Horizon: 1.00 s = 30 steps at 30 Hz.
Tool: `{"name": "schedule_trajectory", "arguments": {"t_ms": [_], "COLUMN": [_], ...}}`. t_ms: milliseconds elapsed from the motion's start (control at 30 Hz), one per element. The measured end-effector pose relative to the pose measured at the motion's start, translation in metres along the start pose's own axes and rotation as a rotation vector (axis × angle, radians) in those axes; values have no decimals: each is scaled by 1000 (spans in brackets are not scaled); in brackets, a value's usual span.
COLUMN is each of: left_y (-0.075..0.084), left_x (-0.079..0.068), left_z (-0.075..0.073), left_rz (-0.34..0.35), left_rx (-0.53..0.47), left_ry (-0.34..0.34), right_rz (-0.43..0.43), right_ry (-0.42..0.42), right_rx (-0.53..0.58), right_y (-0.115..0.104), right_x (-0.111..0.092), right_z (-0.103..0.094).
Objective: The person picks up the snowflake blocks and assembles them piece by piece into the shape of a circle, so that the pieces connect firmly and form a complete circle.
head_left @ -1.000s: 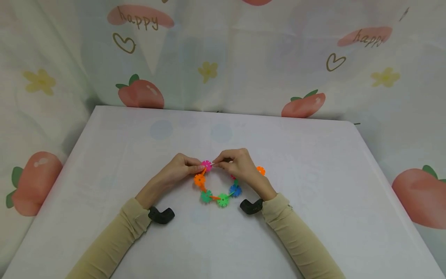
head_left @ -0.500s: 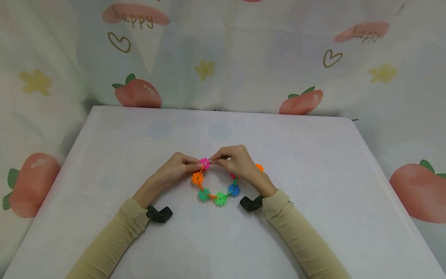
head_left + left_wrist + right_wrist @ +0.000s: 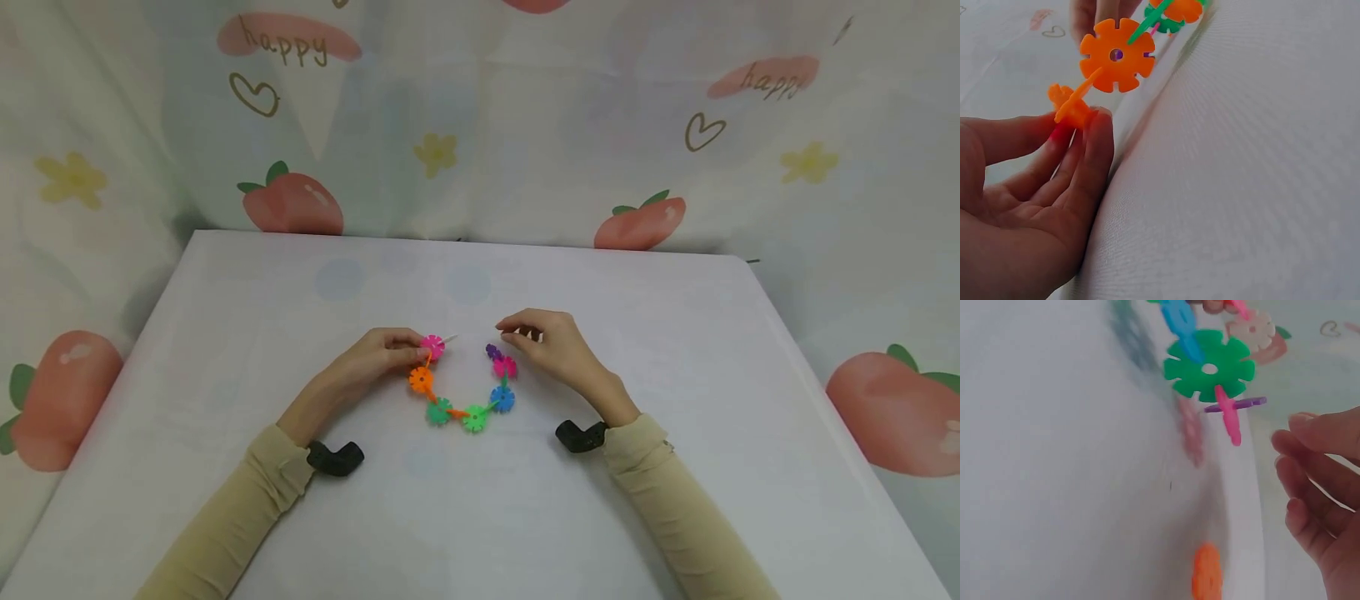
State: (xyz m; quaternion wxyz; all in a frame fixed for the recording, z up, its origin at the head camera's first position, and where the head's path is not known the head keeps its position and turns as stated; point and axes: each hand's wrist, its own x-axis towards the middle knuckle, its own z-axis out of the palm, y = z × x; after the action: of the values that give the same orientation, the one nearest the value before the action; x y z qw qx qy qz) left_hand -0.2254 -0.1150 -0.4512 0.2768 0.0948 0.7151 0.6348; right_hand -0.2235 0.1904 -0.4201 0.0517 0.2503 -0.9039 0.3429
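A chain of slotted plastic snowflake discs curves in a U over the white table. My left hand (image 3: 375,358) pinches the pink disc (image 3: 432,347) at its left end. A white disc (image 3: 1254,329), thin and edge-on in the head view, juts from that pink disc. From there hang an orange disc (image 3: 1117,55), a teal disc (image 3: 438,411), a light green disc (image 3: 475,418), a blue disc (image 3: 502,398), a second pink disc (image 3: 506,367) and a purple disc (image 3: 492,352). Apart from the purple end, my right hand (image 3: 555,342) holds nothing, fingers loosely bent.
A loose orange disc (image 3: 1207,573) lies on the table (image 3: 675,333) near my right hand; in the head view that hand hides it. Black wrist cameras (image 3: 336,458) jut inward from both sleeves. A printed curtain (image 3: 525,150) hangs behind the table's far edge.
My right hand has let go of the white disc and drawn away to the right, uncovering the purple end of the chain. My left hand keeps its pinch on the pink disc.
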Motion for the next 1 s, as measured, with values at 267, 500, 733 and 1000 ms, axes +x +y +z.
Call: {"name": "schedule_trajectory", "arguments": {"t_ms": [267,500,733,1000], "left_y": [-1,-1,-1,1], "left_x": [3,4,3,4], "left_z": [4,4,4,8], "left_rz": [-29,-13,-2,-26], "left_rx": [-14,23,15,34], "left_ry": [17,19,23,55], "right_rz": [68,110,114,130], "right_ry": [-23,-50,-73,-126], "right_rx": [-71,-91,-94,-127], "right_y": [20,34,41,40], "right_x": [-23,-42,-50,-51], "right_z": [-20,-31,-34,-33]}}
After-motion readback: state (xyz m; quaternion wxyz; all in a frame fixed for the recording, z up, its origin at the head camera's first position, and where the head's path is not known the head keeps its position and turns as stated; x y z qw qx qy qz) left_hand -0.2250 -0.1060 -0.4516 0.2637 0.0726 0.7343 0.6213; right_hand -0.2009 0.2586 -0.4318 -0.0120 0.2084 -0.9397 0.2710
